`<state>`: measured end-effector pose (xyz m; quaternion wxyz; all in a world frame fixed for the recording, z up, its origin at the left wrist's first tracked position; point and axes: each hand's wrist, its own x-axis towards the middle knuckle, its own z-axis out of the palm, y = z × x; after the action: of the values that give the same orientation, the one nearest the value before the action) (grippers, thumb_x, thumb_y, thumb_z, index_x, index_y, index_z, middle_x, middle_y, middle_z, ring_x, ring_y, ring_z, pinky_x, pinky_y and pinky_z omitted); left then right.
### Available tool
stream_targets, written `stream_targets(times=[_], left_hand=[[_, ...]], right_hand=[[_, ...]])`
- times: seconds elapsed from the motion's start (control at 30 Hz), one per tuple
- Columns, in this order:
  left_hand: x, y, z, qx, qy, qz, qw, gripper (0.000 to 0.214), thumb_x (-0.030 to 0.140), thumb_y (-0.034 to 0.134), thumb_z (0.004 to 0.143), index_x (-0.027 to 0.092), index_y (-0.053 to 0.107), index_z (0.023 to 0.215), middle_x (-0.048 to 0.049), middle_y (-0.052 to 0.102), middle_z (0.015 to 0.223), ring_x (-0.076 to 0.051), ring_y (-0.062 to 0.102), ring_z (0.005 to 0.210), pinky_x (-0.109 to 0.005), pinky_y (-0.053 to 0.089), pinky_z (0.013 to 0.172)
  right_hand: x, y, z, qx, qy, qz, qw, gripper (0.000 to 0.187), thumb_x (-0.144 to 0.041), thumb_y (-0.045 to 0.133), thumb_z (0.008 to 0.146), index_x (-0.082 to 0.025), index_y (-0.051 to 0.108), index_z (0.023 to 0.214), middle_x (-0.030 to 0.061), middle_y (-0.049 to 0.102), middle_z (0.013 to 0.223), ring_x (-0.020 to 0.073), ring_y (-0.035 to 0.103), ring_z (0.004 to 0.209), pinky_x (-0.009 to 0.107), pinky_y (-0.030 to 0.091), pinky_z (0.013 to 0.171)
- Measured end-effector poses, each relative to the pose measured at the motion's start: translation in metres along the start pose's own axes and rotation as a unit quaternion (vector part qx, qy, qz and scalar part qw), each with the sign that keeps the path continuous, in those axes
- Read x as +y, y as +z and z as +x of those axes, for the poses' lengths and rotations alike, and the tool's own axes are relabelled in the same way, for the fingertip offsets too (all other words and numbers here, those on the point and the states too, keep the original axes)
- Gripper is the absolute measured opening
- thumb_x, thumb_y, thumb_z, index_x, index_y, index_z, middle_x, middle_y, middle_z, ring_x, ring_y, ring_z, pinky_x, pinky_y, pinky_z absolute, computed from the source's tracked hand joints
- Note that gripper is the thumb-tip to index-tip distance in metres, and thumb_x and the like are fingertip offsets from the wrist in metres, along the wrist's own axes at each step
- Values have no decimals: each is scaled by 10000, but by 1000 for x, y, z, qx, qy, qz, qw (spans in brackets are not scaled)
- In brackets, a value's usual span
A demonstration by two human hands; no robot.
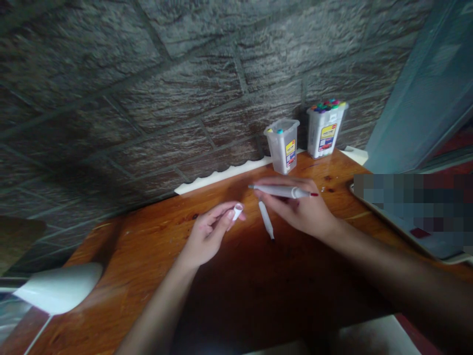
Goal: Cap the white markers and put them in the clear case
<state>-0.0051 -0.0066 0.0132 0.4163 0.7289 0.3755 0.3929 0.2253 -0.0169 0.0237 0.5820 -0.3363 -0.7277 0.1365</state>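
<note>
My right hand (303, 204) grips a white marker (275, 191) that lies nearly level, its grey uncapped tip pointing left and a dark red tip at the other end. To the left, my left hand (212, 231) pinches a small white marker cap (237, 212) between thumb and fingers, its hollow end facing up. Cap and held marker are apart. Between the hands, a second white marker (266, 221) rests on the wooden table (155, 246), its dark tip toward me. My right hand covers part of the area by its upper end.
A clear container (283, 148) with a few markers stands at the wall, beside a fuller marker container (327, 130). A white scalloped strip (221, 176) lies along the brick wall (166, 108). A white lamp shade (62, 288) is at left, a blurred-out tray-like object (402, 241) at right.
</note>
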Motion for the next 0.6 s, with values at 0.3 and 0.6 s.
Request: stream_targets(times=[0.3,0.6], left_hand=[[1,0,-3,-20,-11,-17,1000,299,353,543,953,195,668,1174,-77,727,972,-143,624,828,-230,483,706],[6,3,1,-29,-29,-38,998,361,407,526,951,131,668,1134,-77,681,879,-123,503,657,-269,434,652]], right_hand=[[-3,3,0,11,66,74,995,141,-312,676,862,-196,727,925,53,740,1004,173,695,887,267,558,753],[-10,4,-2,-19,84,111,990,148,-310,667,860,-196,702,948,51,721,940,150,665,790,233,527,619]])
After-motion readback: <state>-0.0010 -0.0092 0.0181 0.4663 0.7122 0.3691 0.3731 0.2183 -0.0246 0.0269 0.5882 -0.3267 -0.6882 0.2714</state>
